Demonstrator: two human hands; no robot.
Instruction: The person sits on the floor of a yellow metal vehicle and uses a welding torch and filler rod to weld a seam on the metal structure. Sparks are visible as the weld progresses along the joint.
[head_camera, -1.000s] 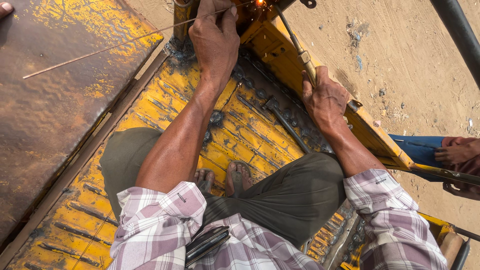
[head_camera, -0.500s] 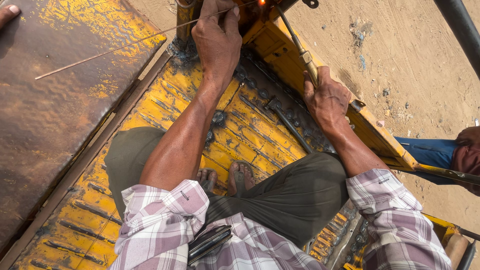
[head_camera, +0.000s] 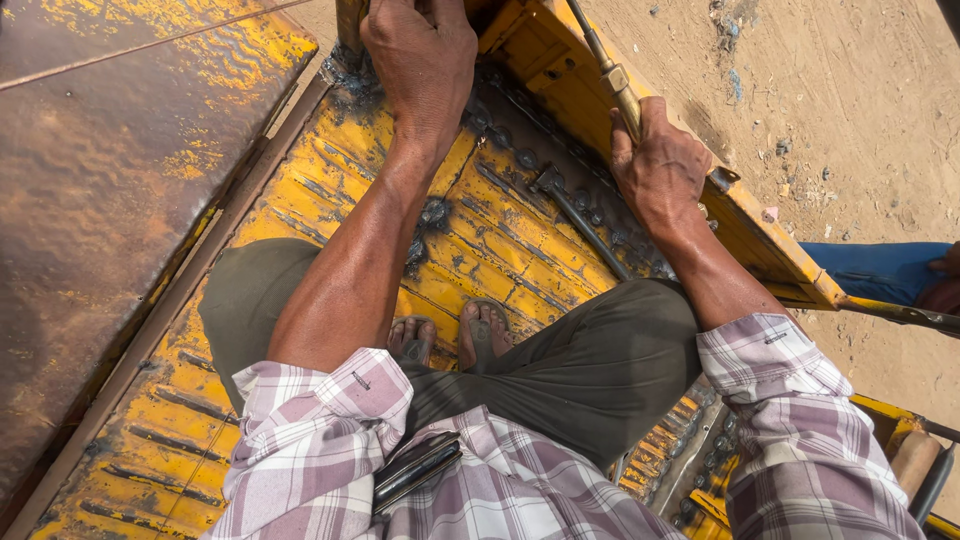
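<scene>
We see a ribbed metal floor plate (head_camera: 300, 210), its yellow paint worn and grimy. The panel (head_camera: 110, 200) beside it is rusty brown metal with a dull sheen. Our checked shirt sleeves (head_camera: 320, 420) are soft woven cloth; the ground (head_camera: 850, 110) is dry, rough dirt.

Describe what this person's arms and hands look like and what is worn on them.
Both arms are bare from elbow to fingers: no gloves, watch or rings show on the left hand or right hand. The sleeves are rolled up near the elbows, of checked cloth in pale purple, white and grey.
</scene>
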